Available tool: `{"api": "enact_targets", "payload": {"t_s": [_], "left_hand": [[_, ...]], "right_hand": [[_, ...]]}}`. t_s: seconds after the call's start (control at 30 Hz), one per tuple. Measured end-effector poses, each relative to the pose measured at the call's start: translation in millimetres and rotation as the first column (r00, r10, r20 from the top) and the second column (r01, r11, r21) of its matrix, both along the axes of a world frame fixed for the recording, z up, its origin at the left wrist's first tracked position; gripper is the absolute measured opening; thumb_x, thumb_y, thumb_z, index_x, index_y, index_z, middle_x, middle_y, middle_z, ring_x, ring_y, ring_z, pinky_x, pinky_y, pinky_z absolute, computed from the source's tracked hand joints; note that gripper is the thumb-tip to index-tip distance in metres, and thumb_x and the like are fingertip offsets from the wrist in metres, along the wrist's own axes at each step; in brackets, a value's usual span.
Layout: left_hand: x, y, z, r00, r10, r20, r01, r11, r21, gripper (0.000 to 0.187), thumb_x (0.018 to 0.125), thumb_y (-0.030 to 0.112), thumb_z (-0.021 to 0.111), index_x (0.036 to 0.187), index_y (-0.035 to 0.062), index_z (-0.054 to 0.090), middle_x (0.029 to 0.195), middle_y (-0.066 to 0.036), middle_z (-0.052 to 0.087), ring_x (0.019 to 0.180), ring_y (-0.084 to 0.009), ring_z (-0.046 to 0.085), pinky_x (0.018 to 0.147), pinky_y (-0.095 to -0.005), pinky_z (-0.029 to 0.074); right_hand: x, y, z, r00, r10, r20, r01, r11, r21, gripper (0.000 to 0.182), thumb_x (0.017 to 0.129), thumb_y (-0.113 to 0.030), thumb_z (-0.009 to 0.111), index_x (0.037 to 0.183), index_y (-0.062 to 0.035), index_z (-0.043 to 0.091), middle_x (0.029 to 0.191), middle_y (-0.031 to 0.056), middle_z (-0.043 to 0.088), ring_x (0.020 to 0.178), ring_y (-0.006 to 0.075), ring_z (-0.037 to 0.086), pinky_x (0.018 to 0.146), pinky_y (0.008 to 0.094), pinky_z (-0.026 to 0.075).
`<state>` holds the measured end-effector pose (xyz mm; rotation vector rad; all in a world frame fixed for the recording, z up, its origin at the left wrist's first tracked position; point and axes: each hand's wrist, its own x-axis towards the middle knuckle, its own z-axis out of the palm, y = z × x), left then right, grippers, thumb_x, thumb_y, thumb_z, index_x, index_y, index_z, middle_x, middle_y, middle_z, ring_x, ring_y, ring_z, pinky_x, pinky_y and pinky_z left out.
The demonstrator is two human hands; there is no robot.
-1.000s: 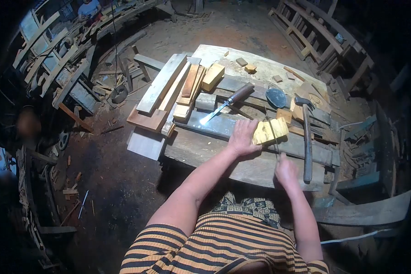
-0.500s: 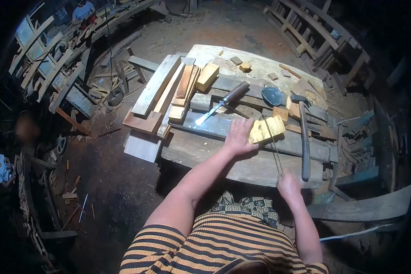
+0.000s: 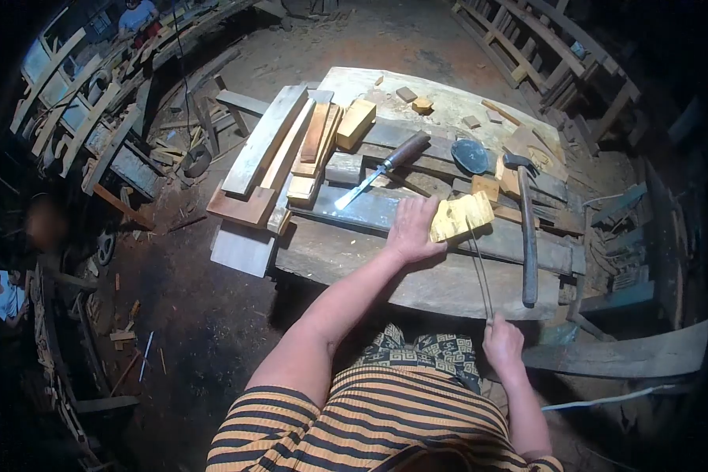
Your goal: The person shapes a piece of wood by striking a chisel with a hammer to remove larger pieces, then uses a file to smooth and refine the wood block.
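My left hand [image 3: 413,230] grips the left end of a yellow wooden block [image 3: 462,218], pressing it down on the workbench planks [image 3: 346,266]. Dark grooves run across the block's rough surface. In my closed right hand [image 3: 503,344], at the near edge of the bench, is the handle end of a long thin file [image 3: 482,275]. Its far end meets the block's near side. Beyond my left hand lies a chisel [image 3: 385,169] with a dark wooden handle. A hammer [image 3: 527,228] rests to the right of the block, its head pointing away from me.
Stacked wood strips [image 3: 271,145] occupy the bench's left side. A yellow block [image 3: 357,123], a dark round dish [image 3: 470,156] and small offcuts [image 3: 422,105] lie farther back. One person [image 3: 138,17] is at the far left, another [image 3: 8,295] at the left edge. Timber [image 3: 519,47] leans at the far right.
My right hand has drawn the file back toward my body, so its far end has slid from across the block to its near side. My left hand keeps its hold.
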<state>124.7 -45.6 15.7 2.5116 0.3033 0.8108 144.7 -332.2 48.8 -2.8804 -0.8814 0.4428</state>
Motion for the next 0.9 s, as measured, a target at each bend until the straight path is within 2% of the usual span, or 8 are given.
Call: {"api": "enact_targets", "payload": {"t_s": [0.07, 0.13, 0.3, 0.37, 0.53, 0.67, 0.8, 0.9], "left_hand": [[1.6, 1.1, 3.0, 1.000, 0.011, 0.007, -0.011, 1.000, -0.001, 0.074, 0.055, 0.036, 0.073, 0.115, 0.0044, 0.042, 0.094, -0.015, 0.046, 0.093, -0.0327, 0.044, 0.084, -0.0429, 0.033], [1.7, 1.8, -1.5, 0.999, 0.007, 0.032, -0.008, 1.000, 0.026, 0.074, 0.055, 0.037, 0.073, 0.114, 0.0046, 0.043, 0.093, -0.015, 0.046, 0.093, -0.0325, 0.044, 0.084, -0.0429, 0.034], [1.3, 1.1, -3.2, 0.999, 0.020, 0.033, -0.021, 0.999, 0.034, 0.078, 0.053, 0.037, 0.074, 0.116, 0.0041, 0.042, 0.096, -0.015, 0.046, 0.093, -0.0333, 0.044, 0.085, -0.0428, 0.034], [2.3, 0.2, -5.6, 0.999, 0.025, 0.041, -0.027, 0.999, 0.038, 0.081, 0.052, 0.036, 0.075, 0.119, 0.0034, 0.042, 0.098, -0.016, 0.047, 0.094, -0.0341, 0.045, 0.085, -0.0428, 0.035], [2.9, 3.0, -2.0, 1.000, -0.017, 0.009, 0.017, 1.000, -0.025, 0.079, 0.053, 0.035, 0.074, 0.118, 0.0047, 0.041, 0.095, -0.015, 0.045, 0.093, -0.0326, 0.043, 0.086, -0.0432, 0.033], [2.8, 2.4, 1.9, 0.999, -0.012, -0.037, 0.011, 1.000, -0.017, 0.080, 0.053, 0.036, 0.074, 0.119, 0.0049, 0.041, 0.096, -0.015, 0.046, 0.094, -0.0326, 0.044, 0.086, -0.0431, 0.033], [2.1, 0.7, -3.5, 0.999, -0.002, 0.032, 0.001, 1.000, 0.017, 0.079, 0.053, 0.035, 0.074, 0.118, 0.0042, 0.042, 0.099, -0.017, 0.047, 0.093, -0.0349, 0.045, 0.083, -0.0438, 0.035], [1.6, -0.4, -4.8, 1.000, 0.012, 0.018, -0.012, 1.000, 0.018, 0.079, 0.053, 0.035, 0.074, 0.118, 0.0041, 0.042, 0.099, -0.017, 0.047, 0.093, -0.0351, 0.044, 0.084, -0.0440, 0.035]], "right_hand": [[15.6, 25.8, 7.5, 0.994, 0.087, 0.069, -0.087, 0.996, -0.008, 0.017, 0.082, -0.016, 0.050, 0.090, -0.0020, 0.055, 0.074, 0.0244, 0.061, 0.074, 0.0418, 0.061, 0.069, 0.0536, 0.046], [42.8, 51.7, -12.2, 0.975, 0.174, 0.142, -0.194, 0.970, 0.145, 0.016, 0.083, -0.016, 0.048, 0.090, -0.0022, 0.054, 0.074, 0.0244, 0.061, 0.073, 0.0424, 0.061, 0.069, 0.0537, 0.046], [53.6, 92.8, -8.3, 0.974, 0.100, 0.202, -0.139, 0.972, 0.190, 0.016, 0.084, -0.015, 0.046, 0.089, -0.0016, 0.054, 0.072, 0.0247, 0.061, 0.073, 0.0425, 0.060, 0.068, 0.0527, 0.047], [44.8, 58.2, -14.0, 0.962, 0.180, 0.205, -0.213, 0.965, 0.152, 0.017, 0.083, -0.015, 0.048, 0.090, -0.0010, 0.052, 0.069, 0.0239, 0.060, 0.070, 0.0417, 0.060, 0.066, 0.0523, 0.047], [5.0, -6.2, -8.1, 0.988, 0.091, 0.122, -0.104, 0.990, 0.100, 0.016, 0.081, -0.014, 0.051, 0.091, -0.0023, 0.052, 0.066, 0.0220, 0.060, 0.063, 0.0408, 0.060, 0.060, 0.0507, 0.047], [34.0, 30.9, -10.6, 0.972, 0.181, 0.152, -0.192, 0.980, 0.059, 0.017, 0.081, -0.014, 0.049, 0.091, -0.0007, 0.054, 0.072, 0.0241, 0.061, 0.070, 0.0405, 0.061, 0.065, 0.0518, 0.047], [60.7, 93.9, -16.3, 0.972, 0.144, 0.187, -0.175, 0.971, 0.161, 0.016, 0.082, -0.014, 0.047, 0.088, -0.0013, 0.054, 0.076, 0.0252, 0.062, 0.073, 0.0412, 0.061, 0.067, 0.0522, 0.047], [54.3, 81.4, -9.9, 0.972, 0.143, 0.185, -0.169, 0.976, 0.135, 0.015, 0.081, -0.014, 0.048, 0.087, -0.0015, 0.054, 0.076, 0.0251, 0.062, 0.073, 0.0413, 0.061, 0.067, 0.0522, 0.047]]}}
